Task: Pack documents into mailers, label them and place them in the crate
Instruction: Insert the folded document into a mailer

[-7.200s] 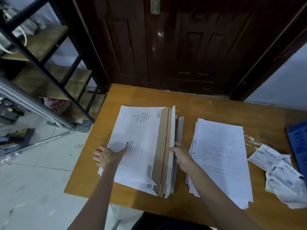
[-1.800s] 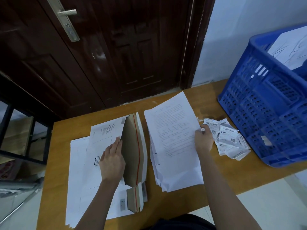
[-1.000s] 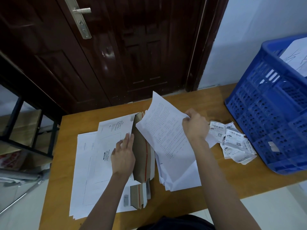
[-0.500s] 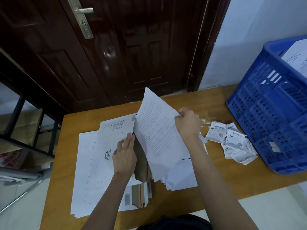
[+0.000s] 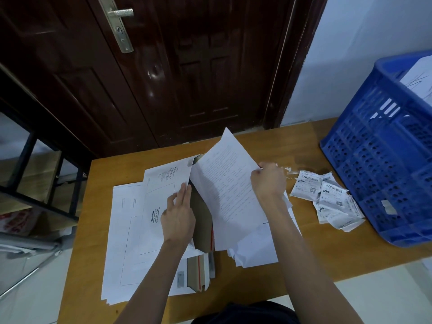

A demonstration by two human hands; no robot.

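A white cardboard mailer (image 5: 161, 195) lies on top of a stack of mailers (image 5: 124, 242) on the wooden table (image 5: 315, 253). My left hand (image 5: 178, 218) holds its upper panel up with straight fingers, and the brown inside shows. My right hand (image 5: 268, 181) pinches the right edge of a printed document sheet (image 5: 224, 183), whose left edge sits in the mailer's opening. The pile of documents (image 5: 254, 249) lies under that sheet. Crumpled shipping labels (image 5: 327, 197) lie to the right. The blue crate (image 5: 383, 146) stands at the table's right end.
A dark wooden door (image 5: 175, 66) stands behind the table. A black metal shelf (image 5: 35, 171) with wooden boards is at the left. White paper (image 5: 420, 78) shows inside the crate. The tiled floor (image 5: 35, 288) lies left of the table.
My right hand lifted a sheet off the document pile and carried it left to the mailer's opening. My left hand kept the mailer panel lifted.
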